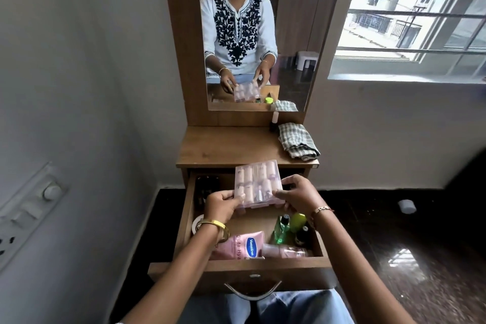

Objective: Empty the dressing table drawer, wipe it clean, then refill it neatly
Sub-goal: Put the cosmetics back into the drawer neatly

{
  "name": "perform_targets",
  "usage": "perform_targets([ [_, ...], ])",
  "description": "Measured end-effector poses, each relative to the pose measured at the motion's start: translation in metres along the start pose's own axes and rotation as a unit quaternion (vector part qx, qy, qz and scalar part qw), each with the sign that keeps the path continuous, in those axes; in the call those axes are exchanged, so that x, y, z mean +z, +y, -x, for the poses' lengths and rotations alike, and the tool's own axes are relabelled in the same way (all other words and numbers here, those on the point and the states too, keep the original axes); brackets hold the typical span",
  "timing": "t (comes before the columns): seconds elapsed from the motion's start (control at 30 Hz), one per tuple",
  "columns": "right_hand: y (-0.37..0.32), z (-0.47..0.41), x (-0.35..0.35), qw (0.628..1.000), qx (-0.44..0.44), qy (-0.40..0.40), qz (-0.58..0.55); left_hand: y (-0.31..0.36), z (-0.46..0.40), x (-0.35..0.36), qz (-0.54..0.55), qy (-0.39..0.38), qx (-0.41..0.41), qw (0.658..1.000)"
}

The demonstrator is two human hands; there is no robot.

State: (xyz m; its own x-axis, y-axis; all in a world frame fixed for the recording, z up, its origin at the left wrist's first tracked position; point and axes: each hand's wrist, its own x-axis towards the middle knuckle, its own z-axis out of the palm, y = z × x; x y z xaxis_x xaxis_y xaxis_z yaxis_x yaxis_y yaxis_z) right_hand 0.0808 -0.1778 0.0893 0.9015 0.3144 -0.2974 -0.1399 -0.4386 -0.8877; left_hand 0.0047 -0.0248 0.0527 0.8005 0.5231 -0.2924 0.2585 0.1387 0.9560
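Note:
The wooden drawer (184, 221) of the dressing table is pulled out in front of me. Above it I hold a clear plastic pack of small pink-and-white bottles (259, 183) with both hands. My left hand (223, 204) grips its left edge, my right hand (299, 193) grips its right edge. Inside the drawer lie a pink Vaseline tube (240, 244), a second pink bottle (286, 251), a green bottle (281, 230), a lime-capped bottle (298, 221), a dark jar (302, 235) and dark items (207, 187) at the back left.
A checked cloth (298, 141) lies folded on the right of the tabletop (226, 147), beside a small bottle (274, 121). A mirror (252, 34) stands behind. A wall is close on the left, a window on the right, and dark floor with a white object (407, 206).

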Motion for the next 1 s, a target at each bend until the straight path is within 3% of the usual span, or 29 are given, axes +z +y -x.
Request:
perform_targets([
  [0.17, 0.003, -0.003, -0.003, 0.991, 0.009, -0.035, 0.132, -0.013, -0.002, -0.002, 0.003, -0.009, -0.046, 0.999],
  [0.43, -0.008, -0.037, 0.012, 0.932, 0.045, -0.024, 0.358, -0.019, -0.024, 0.006, 0.034, -0.006, -0.098, 0.995],
  [0.83, -0.005, -0.054, 0.023, 0.912, 0.115, -0.068, 0.388, -0.040, -0.046, 0.028, -0.035, -0.005, -0.129, 0.991],
  [1.0, 0.001, -0.055, 0.029, 0.906, 0.145, -0.111, 0.383, -0.056, -0.053, 0.027, -0.102, 0.009, -0.099, 0.990],
])
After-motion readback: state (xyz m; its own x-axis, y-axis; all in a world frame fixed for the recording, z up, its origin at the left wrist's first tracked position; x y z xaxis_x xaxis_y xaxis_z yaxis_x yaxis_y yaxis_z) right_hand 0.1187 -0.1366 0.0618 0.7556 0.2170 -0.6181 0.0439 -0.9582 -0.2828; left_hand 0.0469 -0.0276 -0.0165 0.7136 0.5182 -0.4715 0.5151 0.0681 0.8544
